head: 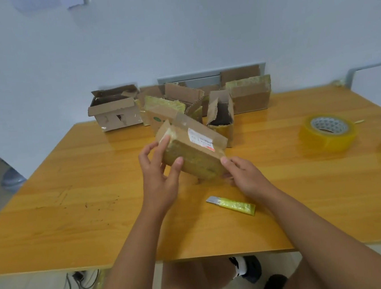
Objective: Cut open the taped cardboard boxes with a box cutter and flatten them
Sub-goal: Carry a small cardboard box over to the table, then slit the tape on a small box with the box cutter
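Both hands hold a small taped box (193, 150) tilted just above the middle of the bench (75, 213). The left hand (158, 173) has a closed grip on the box's 9 o'clock end, thumb on the near taped face and fingers curled up onto the top corner. The right hand (243, 176) pinches the near lower corner at about 4 o'clock, also gripping the box.

The box cutter (231, 205) lies untouched on the bench at 6 o'clock from the box, just beside the right wrist, with its blade exposed. The likely hazard is that wrist or forearm brushing the bare blade when the hand drops to pick it up. A second risk: the tape-wrapped faces look glossy, so the box could slip in a two-corner hold, and cutting it in the air would send the blade toward the left fingers.

The box's long axis runs from about 10 o'clock to 4 o'clock, its labelled top face tipped up and away and its taped side facing the person. The cutter's long axis runs roughly 10 to 4 as well, blade pointing to 10 o'clock, toward the left forearm.

Opened boxes (116, 111) stand at 12 o'clock and a tape roll (328, 132) at 3 o'clock.
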`<state>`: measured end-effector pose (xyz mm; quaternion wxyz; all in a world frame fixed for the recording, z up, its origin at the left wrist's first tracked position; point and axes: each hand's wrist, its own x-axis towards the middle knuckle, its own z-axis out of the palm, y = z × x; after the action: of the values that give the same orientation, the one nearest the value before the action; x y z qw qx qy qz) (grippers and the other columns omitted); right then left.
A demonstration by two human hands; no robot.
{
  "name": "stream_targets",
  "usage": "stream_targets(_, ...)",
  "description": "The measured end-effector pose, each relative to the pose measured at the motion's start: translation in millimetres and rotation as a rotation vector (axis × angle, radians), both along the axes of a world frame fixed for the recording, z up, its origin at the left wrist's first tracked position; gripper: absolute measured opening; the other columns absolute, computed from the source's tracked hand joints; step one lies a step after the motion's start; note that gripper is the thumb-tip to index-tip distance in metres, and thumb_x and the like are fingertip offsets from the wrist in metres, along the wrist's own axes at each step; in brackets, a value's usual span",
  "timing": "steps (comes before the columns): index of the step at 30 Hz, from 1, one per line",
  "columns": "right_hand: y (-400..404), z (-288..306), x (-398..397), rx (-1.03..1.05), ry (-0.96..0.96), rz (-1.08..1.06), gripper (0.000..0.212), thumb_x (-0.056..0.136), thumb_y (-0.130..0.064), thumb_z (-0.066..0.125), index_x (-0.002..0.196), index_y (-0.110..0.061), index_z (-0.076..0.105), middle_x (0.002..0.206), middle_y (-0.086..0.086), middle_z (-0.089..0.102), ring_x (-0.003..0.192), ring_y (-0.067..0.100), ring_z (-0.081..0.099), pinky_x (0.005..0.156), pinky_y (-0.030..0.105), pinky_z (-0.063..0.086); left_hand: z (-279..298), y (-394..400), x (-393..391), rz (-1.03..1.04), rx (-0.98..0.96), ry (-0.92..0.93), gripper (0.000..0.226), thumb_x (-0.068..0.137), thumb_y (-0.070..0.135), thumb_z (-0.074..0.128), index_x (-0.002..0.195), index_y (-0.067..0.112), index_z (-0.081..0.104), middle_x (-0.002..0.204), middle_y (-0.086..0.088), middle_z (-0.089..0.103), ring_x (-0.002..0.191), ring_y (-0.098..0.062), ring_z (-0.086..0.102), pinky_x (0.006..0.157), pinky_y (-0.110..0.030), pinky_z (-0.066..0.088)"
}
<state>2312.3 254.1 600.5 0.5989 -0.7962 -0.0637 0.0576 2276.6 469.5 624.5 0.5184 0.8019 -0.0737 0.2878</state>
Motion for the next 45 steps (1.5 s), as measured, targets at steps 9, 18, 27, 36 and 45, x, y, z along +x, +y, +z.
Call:
stream_targets(9, 0.6, -5.8, -1.0, -0.403, -0.201, 0.045, 0.041, 0.103, -0.040, 0.047, 0.093, -0.007, 0.069, 0.086, 0.013, 0.063, 0.086, 0.024, 0.056, 0.085, 0.036, 0.040, 19.4, -11.5, 8.2, 0.093, 0.222, -0.137, 0.044, 0.094, 0.011, 0.064, 0.134, 0.027, 0.056, 0.142, -0.011, 0.039, 0.112, 0.004, 0.048, 0.087, -0.029, 0.052)
stream_targets(18, -22.3, -3.8, -15.1, -0.810, -0.288, 0.176, 0.066, 0.085, -0.073, 0.049, 0.141, -0.037, 0.048, 0.146, -0.011, 0.039, 0.141, 0.016, 0.020, 0.110, 0.041, 0.018, 16.2, -11.8, 2.0, 0.317, 0.468, -0.136, 0.036, 0.091, 0.028, 0.069, 0.125, 0.019, 0.061, 0.132, -0.011, 0.047, 0.089, -0.017, 0.053, 0.061, -0.029, 0.047)
stream_targets(27, -36.0, -14.5, -48.1, -0.901, -0.363, 0.230, 0.039, 0.098, -0.051, 0.050, 0.129, -0.027, 0.054, 0.125, -0.009, 0.045, 0.118, 0.013, 0.036, 0.100, 0.031, 0.032, 14.9, -7.9, 11.8, 0.280, 0.445, -0.014, 0.044, 0.097, 0.026, 0.059, 0.138, 0.026, 0.044, 0.160, 0.008, 0.025, 0.130, -0.025, 0.044, 0.088, -0.031, 0.040)
stream_targets(36, -32.3, -4.2, -46.7, -0.471, -0.537, -0.032, 0.023, 0.100, -0.031, 0.055, 0.121, -0.027, 0.049, 0.065, -0.011, 0.045, 0.057, 0.008, 0.048, 0.050, 0.025, 0.033, 11.6, -7.7, 10.5, 0.247, 0.358, -0.084, 0.060, 0.091, 0.019, 0.068, 0.145, 0.016, 0.041, 0.137, -0.005, 0.055, 0.110, -0.025, 0.055, 0.087, -0.045, 0.053)
stream_targets(45, -6.7, 49.2, -21.8, -0.160, -0.831, -0.048, 0.050, 0.088, -0.043, 0.064, 0.131, -0.020, 0.056, 0.116, -0.012, 0.066, 0.098, 0.005, 0.061, 0.081, 0.017, 0.048, 4.7, -36.0, 41.6, 0.205, 0.406, -0.225, 0.041, 0.092, 0.023, 0.068, 0.129, 0.009, 0.057, 0.139, -0.007, 0.056, 0.123, -0.022, 0.051, 0.104, -0.022, 0.033)
